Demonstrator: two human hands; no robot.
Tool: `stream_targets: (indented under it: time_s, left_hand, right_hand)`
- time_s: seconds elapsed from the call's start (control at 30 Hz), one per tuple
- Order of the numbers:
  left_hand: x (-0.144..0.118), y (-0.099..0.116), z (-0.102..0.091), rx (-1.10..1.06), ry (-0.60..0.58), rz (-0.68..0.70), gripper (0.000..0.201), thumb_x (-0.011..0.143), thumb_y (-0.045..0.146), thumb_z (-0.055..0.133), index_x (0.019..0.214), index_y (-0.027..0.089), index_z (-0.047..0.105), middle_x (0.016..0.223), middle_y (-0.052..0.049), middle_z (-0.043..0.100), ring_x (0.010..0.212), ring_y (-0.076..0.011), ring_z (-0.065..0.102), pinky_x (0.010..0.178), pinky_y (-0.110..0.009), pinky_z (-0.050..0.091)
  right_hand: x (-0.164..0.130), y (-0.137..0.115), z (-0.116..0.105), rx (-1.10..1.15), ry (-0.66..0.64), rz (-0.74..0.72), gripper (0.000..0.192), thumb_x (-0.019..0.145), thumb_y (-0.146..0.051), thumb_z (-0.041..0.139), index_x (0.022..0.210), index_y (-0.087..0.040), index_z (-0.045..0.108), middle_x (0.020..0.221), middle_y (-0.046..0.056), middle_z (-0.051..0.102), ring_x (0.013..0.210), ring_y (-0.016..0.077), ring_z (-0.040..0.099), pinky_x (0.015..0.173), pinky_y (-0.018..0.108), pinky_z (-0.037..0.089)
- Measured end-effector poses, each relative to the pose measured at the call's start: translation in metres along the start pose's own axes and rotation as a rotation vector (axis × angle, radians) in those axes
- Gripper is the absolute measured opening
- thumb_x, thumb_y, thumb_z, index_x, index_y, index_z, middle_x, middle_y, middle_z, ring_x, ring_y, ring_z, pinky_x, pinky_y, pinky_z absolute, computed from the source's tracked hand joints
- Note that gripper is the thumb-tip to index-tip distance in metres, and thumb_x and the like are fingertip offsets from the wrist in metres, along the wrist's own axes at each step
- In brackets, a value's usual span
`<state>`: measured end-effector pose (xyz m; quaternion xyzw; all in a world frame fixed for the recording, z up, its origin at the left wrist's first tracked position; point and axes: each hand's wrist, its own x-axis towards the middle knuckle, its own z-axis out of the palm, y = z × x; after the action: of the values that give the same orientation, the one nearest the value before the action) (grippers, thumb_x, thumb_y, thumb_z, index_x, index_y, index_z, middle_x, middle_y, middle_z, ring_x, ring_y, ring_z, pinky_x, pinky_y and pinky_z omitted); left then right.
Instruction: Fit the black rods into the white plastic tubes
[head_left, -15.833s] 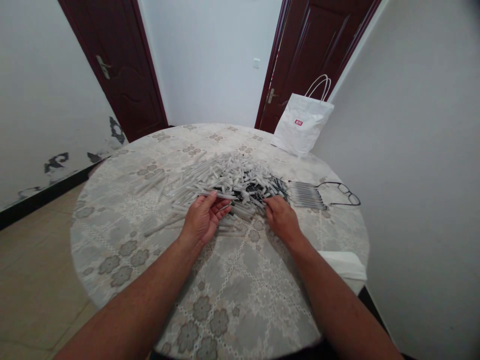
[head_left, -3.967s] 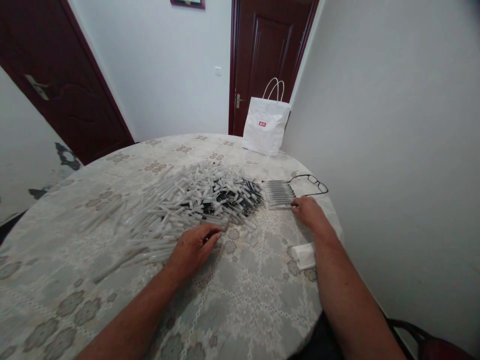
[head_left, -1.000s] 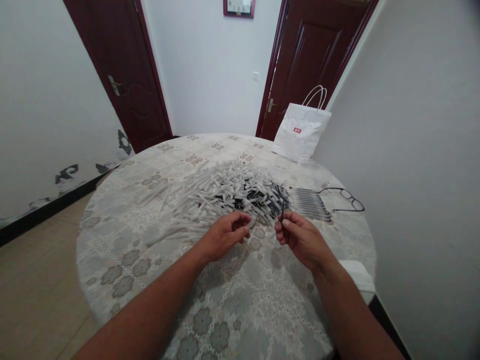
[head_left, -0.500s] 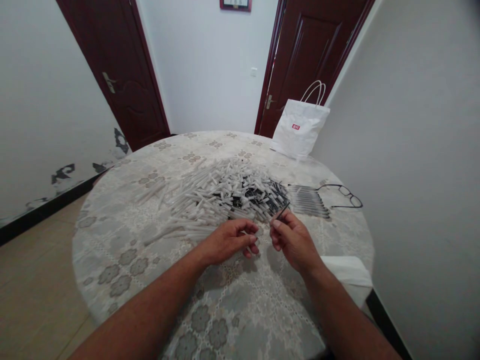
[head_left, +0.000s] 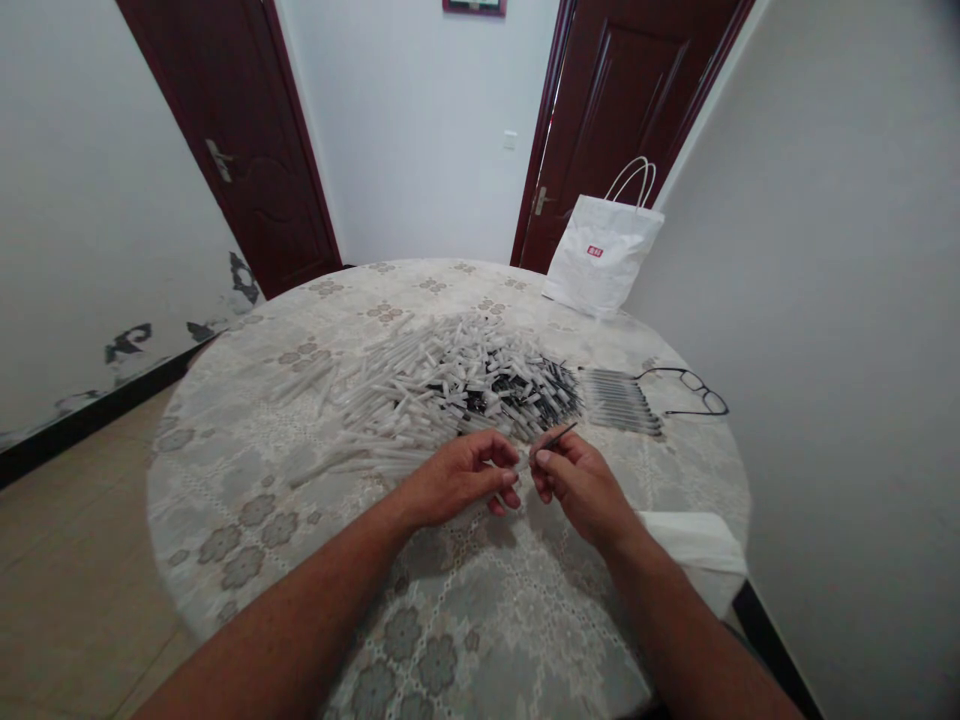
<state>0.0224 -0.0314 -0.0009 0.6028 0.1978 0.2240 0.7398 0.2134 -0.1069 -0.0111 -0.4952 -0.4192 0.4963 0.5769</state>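
Observation:
My right hand point(head_left: 574, 475) pinches a thin dark rod point(head_left: 559, 436), which looks like a pen part and slants up to the right past the fingertips. Close by on its left, my left hand point(head_left: 484, 475) has its thumb and fingers curled together. Something small and pale shows at its fingertips, too unclear to name. Beyond both hands lies a heap of whitish translucent tubes point(head_left: 390, 400), short white caps point(head_left: 457, 350) and black slender pieces point(head_left: 559, 390). To the right of the heap, several slim pen-like sticks point(head_left: 619, 402) lie side by side in a row.
A flower-patterned cloth covers the round table point(head_left: 247, 520). Eyeglasses point(head_left: 701, 390) lie at the right, past the row. A white paper bag point(head_left: 604, 255) stands at the back right edge. Near my right forearm is a white box-like object point(head_left: 694, 545), partly covered.
My right hand has moved left, closer to my left hand, and the dark rod now tilts flatter. My left hand has stayed nearly in place. The view has shifted slightly.

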Motion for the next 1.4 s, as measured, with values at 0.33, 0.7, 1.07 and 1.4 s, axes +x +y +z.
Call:
stream_targets:
  time_s: [0.33, 0.7, 1.07, 1.4]
  left_hand:
    - [-0.001, -0.001, 0.0, 0.199, 0.082, -0.003, 0.026, 0.087, 0.033, 0.067, 0.104, 0.014, 0.066, 0.076, -0.005, 0.072, 0.071, -0.0162, 0.069, 0.071, -0.029, 0.053]
    - [0.0, 0.002, -0.002, -0.076, 0.03, -0.002, 0.027, 0.083, 0.033, 0.075, 0.095, 0.016, 0.059, 0.077, -0.003, 0.07, 0.062, -0.0154, 0.069, 0.06, -0.027, 0.056]
    - [-0.003, 0.007, -0.012, -0.417, 0.042, -0.077, 0.024, 0.084, 0.025, 0.073, 0.103, 0.012, 0.068, 0.09, -0.008, 0.07, 0.067, -0.017, 0.072, 0.062, -0.028, 0.06]
    - [-0.001, 0.012, -0.02, -0.706, 0.24, 0.15, 0.024, 0.089, 0.019, 0.069, 0.113, 0.016, 0.064, 0.087, -0.002, 0.071, 0.073, -0.0156, 0.073, 0.067, -0.03, 0.063]
  right_hand:
    - [0.001, -0.011, -0.007, 0.088, 0.11, -0.065, 0.031, 0.088, -0.05, 0.062, 0.105, -0.024, 0.062, 0.075, -0.001, 0.06, 0.053, 0.0111, 0.05, 0.044, 0.022, 0.037]
    - [0.0, -0.006, -0.008, -0.52, -0.111, -0.068, 0.038, 0.094, -0.051, 0.055, 0.076, -0.02, 0.07, 0.059, 0.0, 0.058, 0.053, 0.0138, 0.051, 0.051, 0.026, 0.038]
    - [0.02, -0.004, -0.049, -0.943, 0.255, -0.274, 0.027, 0.09, -0.035, 0.053, 0.102, -0.023, 0.074, 0.101, 0.007, 0.075, 0.094, 0.0251, 0.067, 0.088, 0.037, 0.048]
    - [0.029, -0.008, -0.04, -1.12, 0.076, -0.296, 0.024, 0.091, -0.027, 0.054, 0.105, -0.021, 0.073, 0.104, 0.009, 0.074, 0.093, 0.0231, 0.068, 0.086, 0.034, 0.049]
